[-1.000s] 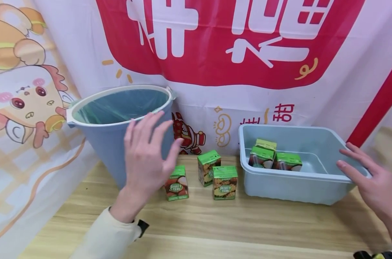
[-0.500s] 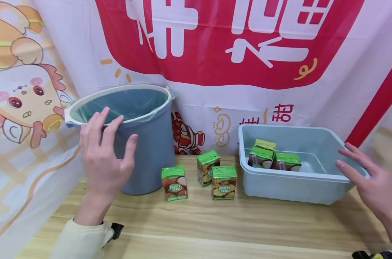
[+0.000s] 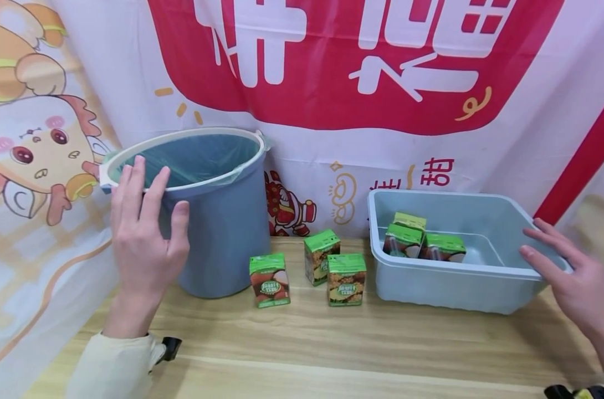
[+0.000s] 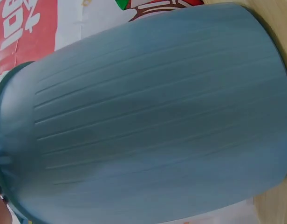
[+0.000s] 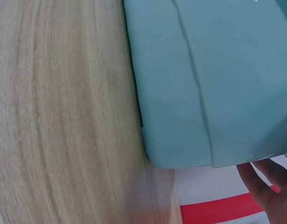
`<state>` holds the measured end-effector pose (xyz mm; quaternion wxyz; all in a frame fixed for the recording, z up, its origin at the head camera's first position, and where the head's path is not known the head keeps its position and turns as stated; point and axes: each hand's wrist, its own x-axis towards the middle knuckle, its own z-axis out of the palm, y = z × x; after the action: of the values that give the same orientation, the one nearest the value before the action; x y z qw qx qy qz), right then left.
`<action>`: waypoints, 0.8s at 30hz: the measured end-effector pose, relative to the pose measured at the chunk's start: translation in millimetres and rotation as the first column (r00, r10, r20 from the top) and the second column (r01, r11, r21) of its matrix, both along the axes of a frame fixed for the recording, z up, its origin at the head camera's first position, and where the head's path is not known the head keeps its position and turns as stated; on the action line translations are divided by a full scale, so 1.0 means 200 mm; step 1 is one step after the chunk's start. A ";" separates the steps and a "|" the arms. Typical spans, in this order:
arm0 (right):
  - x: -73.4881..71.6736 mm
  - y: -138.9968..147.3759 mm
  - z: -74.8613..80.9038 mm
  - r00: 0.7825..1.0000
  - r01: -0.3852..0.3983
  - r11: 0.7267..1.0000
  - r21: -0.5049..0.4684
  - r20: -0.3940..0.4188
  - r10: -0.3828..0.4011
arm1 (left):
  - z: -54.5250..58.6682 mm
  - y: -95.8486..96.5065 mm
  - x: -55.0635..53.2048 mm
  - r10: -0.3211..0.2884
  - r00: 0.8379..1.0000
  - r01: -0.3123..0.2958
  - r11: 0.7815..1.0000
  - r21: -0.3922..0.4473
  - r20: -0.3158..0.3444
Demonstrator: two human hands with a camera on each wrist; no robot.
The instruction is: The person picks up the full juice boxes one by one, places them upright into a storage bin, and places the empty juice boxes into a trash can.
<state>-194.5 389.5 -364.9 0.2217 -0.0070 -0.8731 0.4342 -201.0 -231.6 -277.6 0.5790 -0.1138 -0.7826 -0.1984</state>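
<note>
Wooden table (image 3: 292, 354), printed cloth (image 3: 302, 119) hanging behind its back edge. Hands well apart. Left hand (image 3: 144, 244): fingers straight and spread, tips overlapping the rim (image 3: 192, 132) of the bin (image 3: 227, 238); contact cannot be confirmed. Right hand (image 3: 578, 277): fingers extended, resting over the right edge of the tub (image 3: 446, 288). Bin upright toward the table's back left corner, liner (image 3: 182, 166) inside. Along the back edge, between bin and tub, cartons stand upright: red carton (image 3: 271, 282) near the bin, rear brown carton (image 3: 319, 260), front brown carton (image 3: 346, 285) just beside the tub's left wall. Three more, in the tub (image 3: 403, 244), bunched toward its left end.

Risks, judged: a leftward push on the tub could topple the front brown carton, its nearest neighbour. Hard pressure on the tub's right edge might tilt it and slide its contents. Shoving the bin's rim could tip it, being tall and narrow-based, or pull the liner loose.
</note>
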 end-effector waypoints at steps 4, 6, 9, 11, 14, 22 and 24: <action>0.00 0.00 0.01 1.000 0.008 1.000 0.020 0.007 -0.009 | -0.01 0.00 -0.01 -0.016 1.000 0.016 1.000 -0.001 -0.006; 0.01 0.00 0.01 1.000 0.021 0.998 0.061 0.018 -0.022 | -0.01 0.00 -0.02 -0.028 1.000 0.028 1.000 0.004 -0.011; 0.01 0.01 0.02 0.999 0.034 0.989 0.147 0.031 -0.039 | -0.02 0.00 -0.02 -0.033 0.999 0.033 0.999 0.007 -0.007; 0.01 0.00 0.05 0.997 0.042 0.977 0.207 0.060 -0.055 | -0.02 -0.01 -0.02 -0.025 1.000 0.025 1.000 0.005 0.002; 0.01 -0.02 0.10 0.994 0.054 0.964 0.259 0.076 -0.077 | -0.03 -0.01 -0.02 -0.007 1.000 0.007 1.000 -0.003 0.018; 0.07 -0.23 0.25 0.989 0.130 0.959 0.250 -0.101 -0.108 | -0.03 -0.02 -0.02 -0.001 1.000 0.001 1.000 -0.012 0.004; 0.09 -0.30 0.28 0.979 0.139 0.959 0.246 -0.179 -0.095 | -0.03 -0.02 -0.02 0.002 1.000 -0.002 1.000 -0.012 0.002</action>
<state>-176.5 329.3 -308.9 0.3178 0.0062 -0.8986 0.3023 -205.2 -234.7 -282.9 0.5776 -0.1162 -0.7846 -0.1931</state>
